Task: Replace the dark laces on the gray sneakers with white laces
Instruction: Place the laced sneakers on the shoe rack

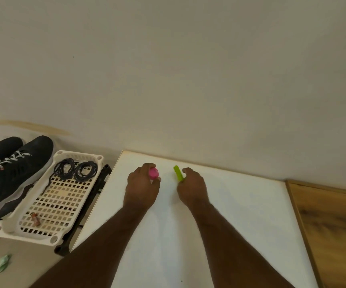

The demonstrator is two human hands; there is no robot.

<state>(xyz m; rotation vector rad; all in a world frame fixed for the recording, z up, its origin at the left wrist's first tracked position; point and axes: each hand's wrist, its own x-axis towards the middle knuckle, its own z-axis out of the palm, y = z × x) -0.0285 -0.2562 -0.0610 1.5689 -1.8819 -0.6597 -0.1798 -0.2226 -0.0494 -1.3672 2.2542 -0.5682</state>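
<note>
Two sneakers (12, 173) are sitting far left off the white board, already showing white laces (7, 160), so relacing is looking done or nearly; can't tell if the tips are tied. Dark laces (75, 169) are lying coiled in the white perforated tray (49, 206) just beside the shoes, w/ a small reddish item (36, 219) at its near end. Left hand (142, 189) is gripping a pink object (153, 173); right hand (192, 187) is pinching a green stick-like object (178, 173), both over the white board (240, 215), well apart from the shoes. Next move probably calls for setting these down. Green scrap (3, 261) is lying on the floor; wood surface (334, 225) at right. Nothing's blocking the shoes.
</note>
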